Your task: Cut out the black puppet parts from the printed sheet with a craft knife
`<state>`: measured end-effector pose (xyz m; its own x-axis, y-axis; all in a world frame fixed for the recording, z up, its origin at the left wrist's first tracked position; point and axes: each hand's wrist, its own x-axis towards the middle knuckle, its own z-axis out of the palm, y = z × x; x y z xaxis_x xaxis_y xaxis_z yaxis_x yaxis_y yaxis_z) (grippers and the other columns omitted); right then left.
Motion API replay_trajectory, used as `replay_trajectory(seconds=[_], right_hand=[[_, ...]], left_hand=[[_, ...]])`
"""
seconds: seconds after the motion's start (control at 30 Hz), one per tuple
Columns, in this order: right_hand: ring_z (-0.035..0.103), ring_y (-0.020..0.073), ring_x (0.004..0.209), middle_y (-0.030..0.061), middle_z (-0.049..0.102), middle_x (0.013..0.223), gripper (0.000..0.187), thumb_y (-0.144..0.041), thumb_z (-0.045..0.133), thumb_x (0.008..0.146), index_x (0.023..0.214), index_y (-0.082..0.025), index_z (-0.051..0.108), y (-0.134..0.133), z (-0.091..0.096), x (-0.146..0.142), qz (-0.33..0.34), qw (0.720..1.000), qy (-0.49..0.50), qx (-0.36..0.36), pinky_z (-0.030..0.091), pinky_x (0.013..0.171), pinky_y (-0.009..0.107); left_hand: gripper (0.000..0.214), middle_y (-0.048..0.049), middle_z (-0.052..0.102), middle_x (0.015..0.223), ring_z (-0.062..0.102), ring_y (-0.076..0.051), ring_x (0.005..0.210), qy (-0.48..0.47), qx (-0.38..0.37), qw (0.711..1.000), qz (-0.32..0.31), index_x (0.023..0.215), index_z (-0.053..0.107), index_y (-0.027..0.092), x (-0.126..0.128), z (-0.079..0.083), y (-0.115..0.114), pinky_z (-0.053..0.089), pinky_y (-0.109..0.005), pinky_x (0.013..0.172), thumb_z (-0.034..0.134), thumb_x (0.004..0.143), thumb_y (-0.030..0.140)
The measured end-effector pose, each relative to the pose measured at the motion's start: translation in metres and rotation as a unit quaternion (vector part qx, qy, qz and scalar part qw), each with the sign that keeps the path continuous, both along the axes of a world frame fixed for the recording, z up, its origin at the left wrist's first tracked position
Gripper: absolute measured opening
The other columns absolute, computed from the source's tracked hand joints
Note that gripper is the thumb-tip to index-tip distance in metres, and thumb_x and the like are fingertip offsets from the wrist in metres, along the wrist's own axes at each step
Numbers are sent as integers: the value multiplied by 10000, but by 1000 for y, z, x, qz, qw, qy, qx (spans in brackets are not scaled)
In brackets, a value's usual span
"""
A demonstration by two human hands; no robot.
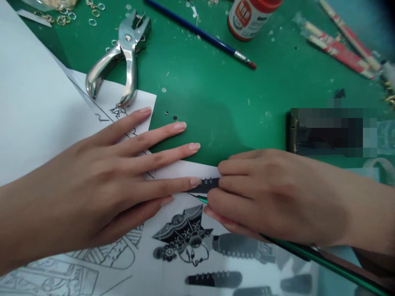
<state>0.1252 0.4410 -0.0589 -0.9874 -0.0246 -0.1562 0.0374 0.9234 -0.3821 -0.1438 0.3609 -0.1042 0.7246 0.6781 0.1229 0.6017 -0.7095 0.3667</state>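
Observation:
My left hand lies flat with its fingers spread over white printed sheets. The little finger reaches a dark strip-shaped print on the paper. Close by, my right hand is closed around a slim green pen-shaped tool. Its fine dark tip touches or hovers just over the sheet below that strip; whether it is a blade or a brush tip I cannot tell. Below the hands, the sheet carries a black-and-grey figure head with a headdress and several dark limb-like shapes. Line drawings show at the lower left.
A metal hole punch rests on the green table, near small metal rings. Behind lie a blue paintbrush, a red-and-white jar and wrapped chopsticks. A dark, partly pixelated object sits at the right.

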Motion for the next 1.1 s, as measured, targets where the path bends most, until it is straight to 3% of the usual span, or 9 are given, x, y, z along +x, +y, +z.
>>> replay_trajectory(seconds=[0.17,0.43,0.7,1.1], right_hand=[[495,183,609,-14,561,632,231,-140,497,1037,821,-218,514,-8,7,1,-27,999,-22,34,269,591,348],[531,183,648,-36,609,676,190,-162,590,1024,877,-235,494,-18,11,2,-63,995,-51,62,249,586,343],[519,202,694,-23,624,698,163,-150,565,1035,895,-228,535,-16,18,-1,-57,995,-83,22,287,613,350],[484,173,619,-23,587,617,391,-266,367,1145,811,-205,560,-3,-13,8,-18,996,68,53,305,612,351]], left_hand=[[424,72,428,1677,295,-255,1610,-10,13,1000,-7,1511,530,405,0,-3,1,145,-586,1343,381,1115,417],[440,98,451,1656,314,-234,1602,-15,22,1000,-3,1530,498,444,-1,-5,1,149,-556,1352,357,1113,444],[409,89,491,1635,342,-244,1590,-34,2,999,4,1502,538,420,0,-1,-1,131,-550,1348,394,1119,407],[409,95,484,1640,361,-253,1578,-35,-25,999,16,1498,545,406,2,3,-2,99,-555,1346,474,1099,350]])
